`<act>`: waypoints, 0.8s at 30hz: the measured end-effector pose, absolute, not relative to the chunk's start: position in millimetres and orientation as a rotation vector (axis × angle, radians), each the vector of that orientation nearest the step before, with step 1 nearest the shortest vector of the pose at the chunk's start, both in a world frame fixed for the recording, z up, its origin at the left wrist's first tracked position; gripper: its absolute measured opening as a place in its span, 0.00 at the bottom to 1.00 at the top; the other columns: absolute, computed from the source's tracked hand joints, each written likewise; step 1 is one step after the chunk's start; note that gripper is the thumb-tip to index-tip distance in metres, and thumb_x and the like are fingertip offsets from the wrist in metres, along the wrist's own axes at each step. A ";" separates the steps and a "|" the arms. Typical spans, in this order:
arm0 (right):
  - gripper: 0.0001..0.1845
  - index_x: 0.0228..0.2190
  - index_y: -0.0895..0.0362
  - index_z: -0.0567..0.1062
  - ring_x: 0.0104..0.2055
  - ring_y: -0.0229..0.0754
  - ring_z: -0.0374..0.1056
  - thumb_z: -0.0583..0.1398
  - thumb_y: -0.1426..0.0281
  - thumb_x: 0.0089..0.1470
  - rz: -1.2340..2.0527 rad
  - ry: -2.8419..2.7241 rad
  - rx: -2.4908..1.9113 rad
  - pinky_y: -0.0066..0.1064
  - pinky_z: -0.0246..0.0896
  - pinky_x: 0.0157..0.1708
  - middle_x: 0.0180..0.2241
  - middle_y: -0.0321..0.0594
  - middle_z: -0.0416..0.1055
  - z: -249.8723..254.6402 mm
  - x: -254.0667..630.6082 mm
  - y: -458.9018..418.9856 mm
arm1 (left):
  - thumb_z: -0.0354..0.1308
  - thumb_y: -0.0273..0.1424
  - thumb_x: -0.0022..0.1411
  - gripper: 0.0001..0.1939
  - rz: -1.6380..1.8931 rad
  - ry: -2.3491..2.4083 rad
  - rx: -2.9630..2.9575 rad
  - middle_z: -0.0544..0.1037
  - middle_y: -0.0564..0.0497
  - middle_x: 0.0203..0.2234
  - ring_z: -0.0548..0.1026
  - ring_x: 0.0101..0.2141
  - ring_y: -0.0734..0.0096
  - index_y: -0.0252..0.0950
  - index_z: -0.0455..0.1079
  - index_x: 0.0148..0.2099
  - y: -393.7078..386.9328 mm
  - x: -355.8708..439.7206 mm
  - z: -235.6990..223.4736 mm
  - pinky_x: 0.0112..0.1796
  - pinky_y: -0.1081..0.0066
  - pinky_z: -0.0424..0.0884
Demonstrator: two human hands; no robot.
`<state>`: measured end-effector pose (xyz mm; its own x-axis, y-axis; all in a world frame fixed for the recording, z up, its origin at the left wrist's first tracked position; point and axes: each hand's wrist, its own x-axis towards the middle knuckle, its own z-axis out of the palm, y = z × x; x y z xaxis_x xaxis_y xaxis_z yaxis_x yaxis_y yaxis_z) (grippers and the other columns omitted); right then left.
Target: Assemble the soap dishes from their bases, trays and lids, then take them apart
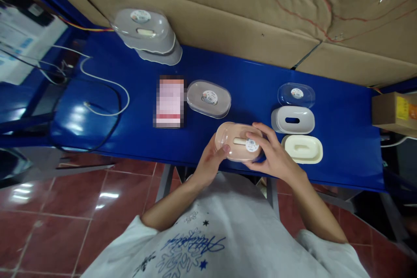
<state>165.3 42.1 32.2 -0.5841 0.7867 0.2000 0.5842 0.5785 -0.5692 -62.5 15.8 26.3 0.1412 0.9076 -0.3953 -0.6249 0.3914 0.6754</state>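
Between my two hands is a pink oval box (pixel 232 133) with a clear lid, a round white label and a cream piece under the lid. My left hand (pixel 210 160) wraps round its left end, thumb on top. My right hand (pixel 273 152) grips the right end, fingertips at the label. To the right lie a cream oval tray (pixel 316 150), a grey oval box (pixel 308 120) with a slot in its top, and a clear lid (pixel 309 95) with a label. Beyond my left hand sits a lidded grey oval box (pixel 197 97).
Stacked grey boxes (pixel 163 34) with a clear lid stand at the back left against cardboard (pixel 228 21). A blurred-out pink rectangle (pixel 170 102) lies on the blue table (pixel 137 134). Cables (pixel 125 91) cross the left side. A cardboard box (pixel 384 113) is at the right edge.
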 end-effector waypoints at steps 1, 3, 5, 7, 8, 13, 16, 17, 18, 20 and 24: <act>0.51 0.73 0.42 0.55 0.74 0.64 0.59 0.73 0.64 0.58 0.649 -2.359 -1.095 0.63 0.68 0.67 0.71 0.53 0.55 31.7 166.2 42.7 | 0.74 0.44 0.62 0.30 1.154 0.860 0.387 0.82 0.44 0.60 0.74 0.65 0.44 0.42 0.77 0.64 15.9 -62.0 27.6 0.66 0.55 0.67; 0.52 0.73 0.41 0.56 0.75 0.64 0.59 0.74 0.63 0.56 0.677 -2.341 -1.093 0.65 0.66 0.69 0.72 0.51 0.55 31.9 168.2 44.1 | 0.75 0.45 0.61 0.31 1.152 0.848 0.344 0.83 0.44 0.59 0.74 0.65 0.43 0.43 0.78 0.63 16.3 -60.5 29.9 0.66 0.54 0.67; 0.53 0.73 0.41 0.56 0.75 0.65 0.59 0.75 0.60 0.55 0.692 -2.341 -1.108 0.65 0.65 0.69 0.72 0.51 0.55 33.0 170.7 45.2 | 0.76 0.45 0.59 0.32 1.150 0.846 0.286 0.83 0.43 0.57 0.75 0.64 0.41 0.43 0.78 0.63 16.3 -58.3 31.5 0.64 0.52 0.69; 0.53 0.72 0.41 0.57 0.74 0.66 0.59 0.75 0.57 0.54 0.690 -2.332 -1.125 0.66 0.64 0.69 0.72 0.52 0.56 33.9 173.2 45.3 | 0.76 0.45 0.59 0.32 1.160 0.833 0.257 0.83 0.42 0.57 0.74 0.65 0.41 0.43 0.78 0.63 15.4 -55.5 31.4 0.64 0.51 0.69; 0.53 0.72 0.41 0.58 0.74 0.66 0.59 0.75 0.55 0.54 0.684 -2.324 -1.130 0.67 0.64 0.69 0.72 0.52 0.57 34.0 174.3 45.0 | 0.75 0.45 0.60 0.31 1.174 0.827 0.265 0.83 0.42 0.58 0.74 0.65 0.42 0.43 0.78 0.63 14.5 -54.1 30.8 0.64 0.52 0.69; 0.51 0.71 0.43 0.59 0.75 0.66 0.58 0.75 0.55 0.55 0.632 -2.259 -1.122 0.68 0.63 0.69 0.71 0.53 0.59 28.9 176.7 42.0 | 0.66 0.48 0.69 0.24 1.222 0.834 0.414 0.82 0.44 0.59 0.72 0.67 0.48 0.43 0.78 0.62 9.7 -51.5 28.2 0.67 0.56 0.64; 0.50 0.69 0.44 0.59 0.74 0.65 0.59 0.76 0.59 0.54 0.645 -2.199 -1.118 0.69 0.64 0.68 0.69 0.53 0.60 24.5 176.3 40.2 | 0.62 0.49 0.72 0.23 1.178 0.823 0.504 0.84 0.43 0.56 0.73 0.66 0.46 0.42 0.80 0.60 8.7 -54.9 33.4 0.65 0.53 0.67; 0.49 0.69 0.43 0.59 0.74 0.65 0.59 0.76 0.61 0.54 0.658 -2.181 -1.112 0.68 0.64 0.68 0.69 0.53 0.60 23.4 176.1 39.7 | 0.62 0.48 0.72 0.22 1.164 0.819 0.536 0.84 0.43 0.55 0.73 0.66 0.45 0.42 0.80 0.59 8.8 -56.3 35.7 0.65 0.52 0.67; 0.49 0.69 0.43 0.59 0.74 0.64 0.59 0.76 0.62 0.53 0.673 -2.168 -1.104 0.67 0.64 0.68 0.69 0.53 0.59 22.6 176.0 39.2 | 0.62 0.48 0.73 0.21 1.157 0.817 0.563 0.85 0.43 0.54 0.73 0.66 0.45 0.41 0.81 0.58 9.0 -57.4 37.6 0.66 0.52 0.67; 0.50 0.69 0.44 0.59 0.73 0.64 0.60 0.76 0.63 0.53 0.709 -2.148 -1.091 0.66 0.65 0.67 0.69 0.53 0.59 21.9 176.1 39.1 | 0.61 0.48 0.73 0.21 1.149 0.817 0.583 0.85 0.43 0.53 0.73 0.67 0.45 0.40 0.82 0.56 9.9 -58.3 38.9 0.66 0.51 0.66; 0.51 0.69 0.47 0.59 0.70 0.64 0.63 0.76 0.60 0.51 0.737 -2.143 -1.154 0.62 0.67 0.65 0.66 0.54 0.62 26.0 178.0 46.4 | 0.62 0.49 0.72 0.24 1.124 0.767 0.436 0.85 0.43 0.56 0.77 0.63 0.43 0.41 0.79 0.61 14.9 -56.0 31.5 0.65 0.47 0.69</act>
